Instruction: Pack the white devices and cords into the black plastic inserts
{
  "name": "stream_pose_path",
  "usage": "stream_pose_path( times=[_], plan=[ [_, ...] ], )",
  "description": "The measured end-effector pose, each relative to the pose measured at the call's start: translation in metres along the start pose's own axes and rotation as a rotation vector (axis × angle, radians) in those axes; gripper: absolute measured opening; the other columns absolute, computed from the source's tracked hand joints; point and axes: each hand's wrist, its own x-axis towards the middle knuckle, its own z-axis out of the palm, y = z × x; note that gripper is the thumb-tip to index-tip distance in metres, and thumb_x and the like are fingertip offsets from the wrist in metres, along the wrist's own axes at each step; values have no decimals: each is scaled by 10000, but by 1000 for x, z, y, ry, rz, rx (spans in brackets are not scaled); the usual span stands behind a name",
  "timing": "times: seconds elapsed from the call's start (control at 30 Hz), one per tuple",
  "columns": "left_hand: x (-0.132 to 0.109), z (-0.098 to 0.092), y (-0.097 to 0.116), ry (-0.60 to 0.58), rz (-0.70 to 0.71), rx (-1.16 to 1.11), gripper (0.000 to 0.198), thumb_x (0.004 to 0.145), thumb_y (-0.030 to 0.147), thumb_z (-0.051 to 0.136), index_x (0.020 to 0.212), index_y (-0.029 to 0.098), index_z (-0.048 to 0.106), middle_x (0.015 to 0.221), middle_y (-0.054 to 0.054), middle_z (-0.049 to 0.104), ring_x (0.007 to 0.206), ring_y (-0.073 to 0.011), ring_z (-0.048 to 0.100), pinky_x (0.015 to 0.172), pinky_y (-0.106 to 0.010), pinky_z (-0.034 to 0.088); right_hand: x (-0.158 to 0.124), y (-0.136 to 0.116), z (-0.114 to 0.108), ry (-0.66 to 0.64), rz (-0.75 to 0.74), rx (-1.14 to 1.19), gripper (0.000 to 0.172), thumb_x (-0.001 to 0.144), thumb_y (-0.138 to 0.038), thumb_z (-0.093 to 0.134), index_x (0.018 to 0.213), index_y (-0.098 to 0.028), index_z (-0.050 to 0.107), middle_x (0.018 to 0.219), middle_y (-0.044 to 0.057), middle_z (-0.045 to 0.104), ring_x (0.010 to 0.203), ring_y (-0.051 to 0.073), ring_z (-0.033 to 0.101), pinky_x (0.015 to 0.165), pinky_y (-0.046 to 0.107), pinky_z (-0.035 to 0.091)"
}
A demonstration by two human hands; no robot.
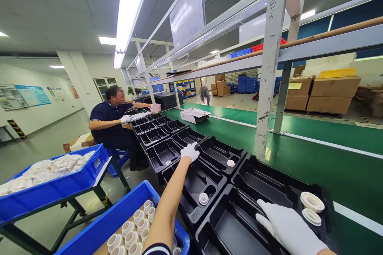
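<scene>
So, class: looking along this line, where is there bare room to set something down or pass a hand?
Free: the green belt between the black trays and the frame post, up to the white box. Crowded: the trays sit edge to edge, with the left hand and right hand on them; the blue bin holds white caps.

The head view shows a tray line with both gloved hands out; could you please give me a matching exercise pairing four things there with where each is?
Things:
1. left hand
2. right hand
3. blue bin
4. two white rings

Places:
A. in a corner pocket of the nearest black tray
B. at lower left, holding white caps
C. reached out over the trays farther up the belt
D. flat on the nearest black tray

Pairs: 1-C, 2-D, 3-B, 4-A
</scene>
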Motion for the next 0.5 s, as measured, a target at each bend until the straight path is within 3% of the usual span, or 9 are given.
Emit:
stream_pose_path(
  times=[0.2, 0.5],
  plan=[
    [-25, 3, 9, 1, -25, -29, 664, 904, 336, 489, 1562, 311, 398, 1483, -146, 563, 1288, -342, 632, 1058, -487, 510, -42, 25, 7, 76, 21, 72, 237, 932, -295, 583, 1106, -270, 741, 853, 68, 775, 716, 284, 745, 630, 352, 560],
    [-29, -12, -7, -38, -26, -67, 642, 918, 319, 497, 1556, 314, 423, 1507, -130, 561, 1326, -305, 616, 1093, -459, 500, -63, 20, -35, -49, 20, -36, 318, 966, -228, 571, 1224, -179, 750, 907, 93, 785, 761, 293, 760, 658, 368, 601]
  ],
)
